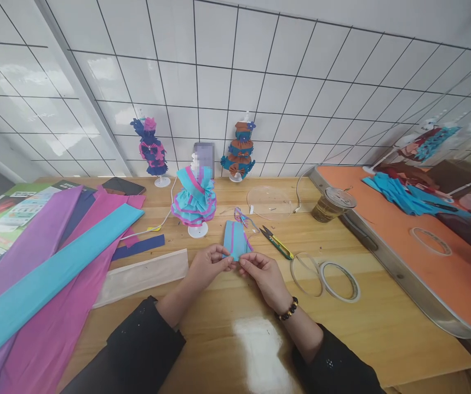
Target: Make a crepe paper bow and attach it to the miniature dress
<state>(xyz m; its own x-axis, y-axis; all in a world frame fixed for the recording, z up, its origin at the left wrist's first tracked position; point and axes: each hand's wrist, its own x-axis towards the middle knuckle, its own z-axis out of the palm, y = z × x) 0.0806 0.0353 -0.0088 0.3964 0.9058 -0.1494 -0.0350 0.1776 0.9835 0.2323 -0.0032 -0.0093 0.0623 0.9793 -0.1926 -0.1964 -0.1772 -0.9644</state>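
While the left grip [210, 265] and right grip [263, 275], both pinched closed, hold the near edge of the blue strip [228, 234] over the surface [206, 314], I judge uneven pulling could crease or tear it.

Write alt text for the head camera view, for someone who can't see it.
A left hand and right hand pinch the near end of a small blue, pink-striped piece over a wooden table. A little blue-and-pink ruffled dress stands just beyond; snips and a tape roll lie to the right, long colored sheets to the left.
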